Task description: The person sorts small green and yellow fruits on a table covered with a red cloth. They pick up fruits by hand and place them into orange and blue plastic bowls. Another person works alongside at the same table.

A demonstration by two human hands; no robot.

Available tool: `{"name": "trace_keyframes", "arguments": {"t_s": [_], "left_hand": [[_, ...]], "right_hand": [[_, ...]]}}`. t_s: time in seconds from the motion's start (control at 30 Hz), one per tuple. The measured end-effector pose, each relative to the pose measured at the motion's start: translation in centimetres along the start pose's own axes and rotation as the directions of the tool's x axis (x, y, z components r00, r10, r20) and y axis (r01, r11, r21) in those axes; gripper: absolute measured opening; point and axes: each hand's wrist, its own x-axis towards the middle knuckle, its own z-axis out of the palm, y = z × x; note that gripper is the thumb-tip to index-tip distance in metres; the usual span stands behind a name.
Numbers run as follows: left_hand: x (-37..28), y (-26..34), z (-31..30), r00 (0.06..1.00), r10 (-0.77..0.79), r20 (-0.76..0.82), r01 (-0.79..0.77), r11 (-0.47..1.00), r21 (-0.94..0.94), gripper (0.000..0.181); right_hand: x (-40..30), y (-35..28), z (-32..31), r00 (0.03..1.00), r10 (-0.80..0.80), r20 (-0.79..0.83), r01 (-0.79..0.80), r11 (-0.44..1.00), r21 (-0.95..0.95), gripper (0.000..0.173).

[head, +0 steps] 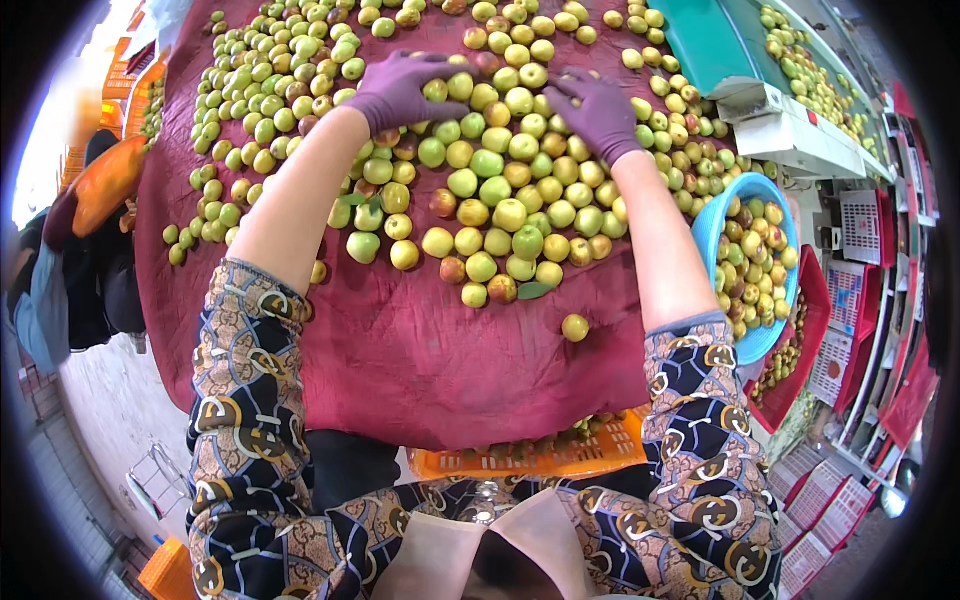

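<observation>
Both my hands wear purple gloves and reach over a table covered with dark red cloth (420, 352). Green and reddish-brown jujube fruits (510, 214) lie spread over it, many in a loose heap between my forearms. My left hand (412, 88) rests on fruits at the heap's far left side, fingers spread, thumb pointing right. My right hand (596, 112) touches the heap's far right side with its fingers bent apart. Neither hand is closed round a fruit. A green leaf (534, 290) lies at the heap's near edge, and a lone fruit (575, 328) sits closer to me.
A blue basin (754, 346) full of fruits stands at the right, above a red crate (814, 330). Behind it is a sorting machine with a green chute (694, 41). An orange crate (525, 461) is under the near cloth edge. A person (86, 247) is at the left.
</observation>
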Motion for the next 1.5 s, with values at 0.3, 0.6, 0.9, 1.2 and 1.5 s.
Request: {"name": "trace_keyframes", "arguments": {"t_s": [0.3,0.6,0.9,1.2,1.5], "left_hand": [[-12.5,6.4,3.1,0.997,-0.076,-0.029,0.08,0.982,0.169,0.069],[-23.7,8.7,-4.0,0.896,-0.109,0.431,0.149,0.987,-0.059,0.073],[-32.5,12.1,-3.2,0.872,-0.2,0.447,0.247,0.968,-0.047,0.092],[-31.4,8.1,0.9,0.965,-0.199,0.169,0.239,0.933,-0.268,0.076],[-28.3,5.1,0.3,0.929,-0.352,-0.111,0.259,0.836,-0.484,0.026]], "right_hand": [[-11.5,-6.9,-2.4,0.917,0.015,0.398,0.073,0.976,-0.206,0.057],[-27.5,-10.3,-12.9,0.834,0.093,0.543,-0.015,0.989,-0.145,0.06],[-29.6,-19.4,-11.6,0.995,-0.099,-0.024,0.101,0.981,0.165,0.028],[-26.0,-24.7,-4.7,0.978,0.097,0.183,-0.122,0.984,0.127,0.02],[-20.7,-20.1,-5.0,0.929,0.322,-0.182,-0.213,0.867,0.45,0.026]]}}
